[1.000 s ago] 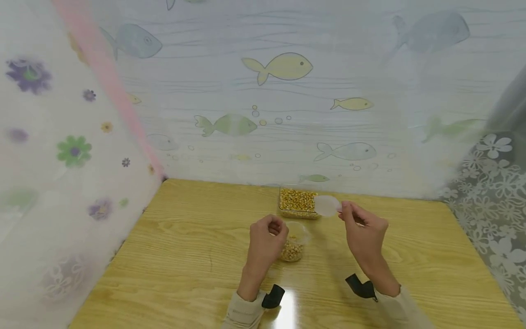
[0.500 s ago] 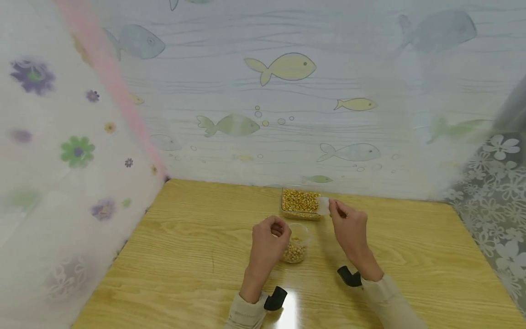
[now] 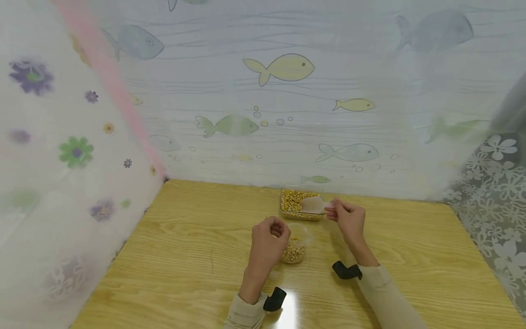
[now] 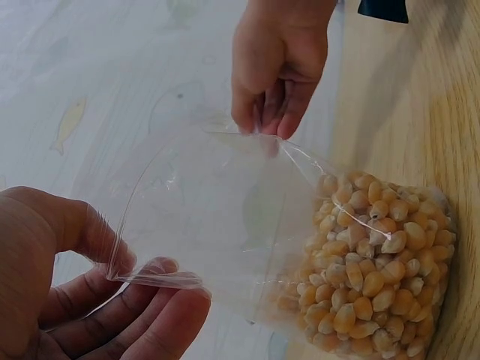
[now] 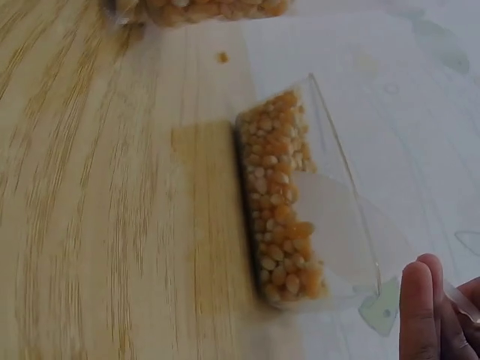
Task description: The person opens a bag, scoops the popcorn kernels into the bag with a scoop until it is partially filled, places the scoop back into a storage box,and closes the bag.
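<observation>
My left hand (image 3: pixel 267 244) pinches the rim of a clear plastic bag (image 4: pixel 202 202), its mouth held open; corn kernels (image 4: pixel 367 277) fill the bottom. At the right, my right hand (image 3: pixel 349 221) grips the handle of a translucent white scoop (image 3: pixel 314 204). The scoop's blade lies inside a clear rectangular container (image 3: pixel 302 216), over its right half, among more corn kernels (image 3: pixel 291 200). In the right wrist view the blade shows through the container's wall, and only a few fingers (image 5: pixel 420 300) are visible.
The container stands at the back of the wooden table (image 3: pixel 185 246), close to a wall covering printed with fish (image 3: pixel 291 67). The bag stands in front of it. A single kernel (image 5: pixel 222 57) shows between bag and container. Flowered sheets (image 3: pixel 76 151) hang at both sides.
My right hand has moved left, bringing the scoop from the container's right edge in over the kernels. The left hand keeps its hold on the bag, nearly still.
</observation>
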